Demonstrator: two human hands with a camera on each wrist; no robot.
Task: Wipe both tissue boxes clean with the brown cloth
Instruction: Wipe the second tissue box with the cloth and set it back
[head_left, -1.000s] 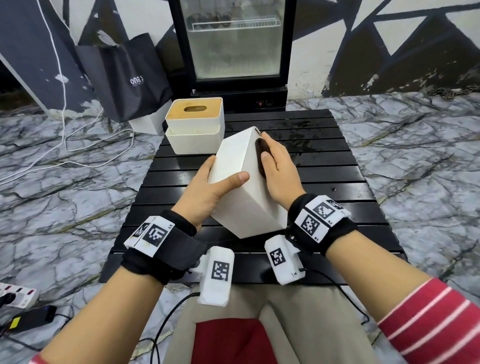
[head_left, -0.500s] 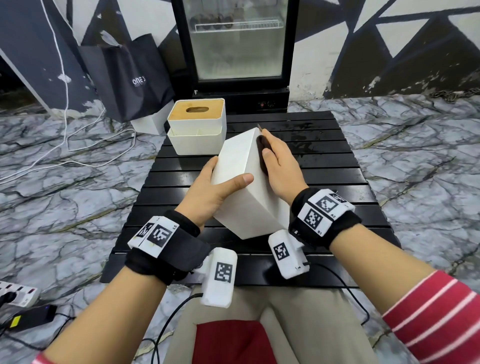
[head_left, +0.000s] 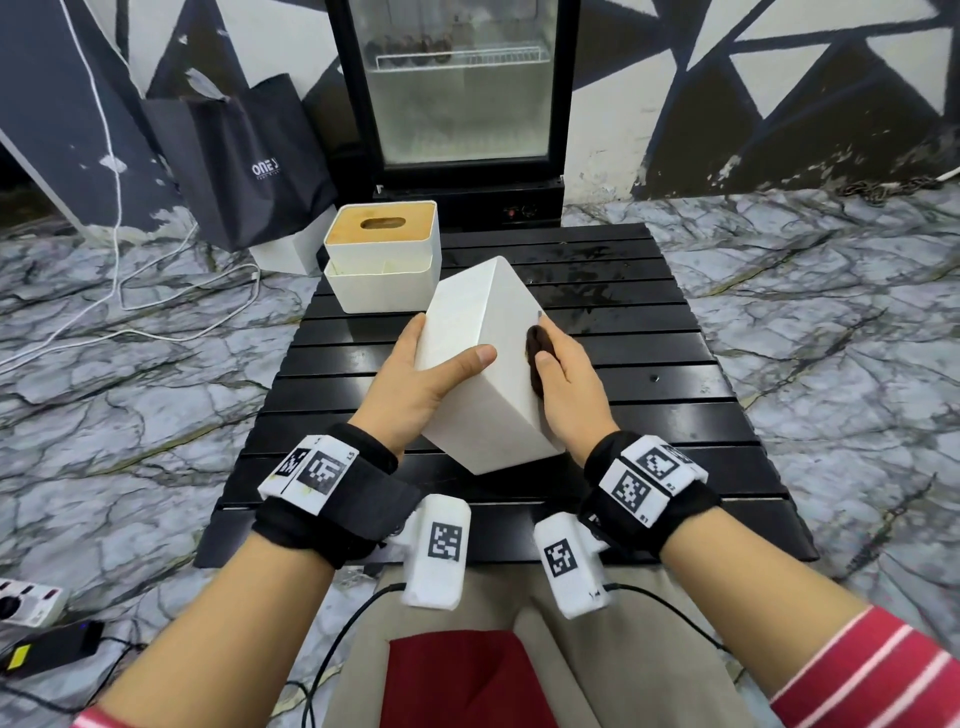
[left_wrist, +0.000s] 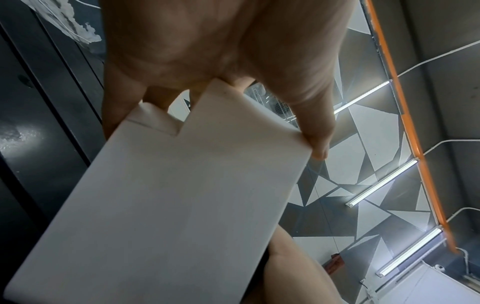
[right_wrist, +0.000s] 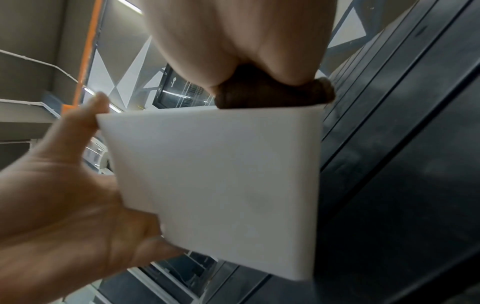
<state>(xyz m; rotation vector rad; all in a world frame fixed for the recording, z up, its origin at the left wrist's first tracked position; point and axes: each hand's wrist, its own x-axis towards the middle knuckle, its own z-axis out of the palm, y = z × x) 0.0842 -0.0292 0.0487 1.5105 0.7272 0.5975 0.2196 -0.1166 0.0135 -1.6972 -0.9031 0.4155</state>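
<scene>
A person's left hand (head_left: 415, 384) grips a plain white box (head_left: 483, 364), tilted above a black slatted table (head_left: 675, 364), thumb across its upper face. The right hand (head_left: 563, 384) presses a wadded brown cloth (head_left: 534, 347) flat against the box's right side. The box looks light, stiff and smooth (probably slippery), best held across opposite faces. A second box (head_left: 382, 257) stands behind.

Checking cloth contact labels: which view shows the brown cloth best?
Right wrist: the brown cloth sits bunched under the right hand against the white tissue box. Head shows only a dark sliver. Left wrist shows none.
</scene>
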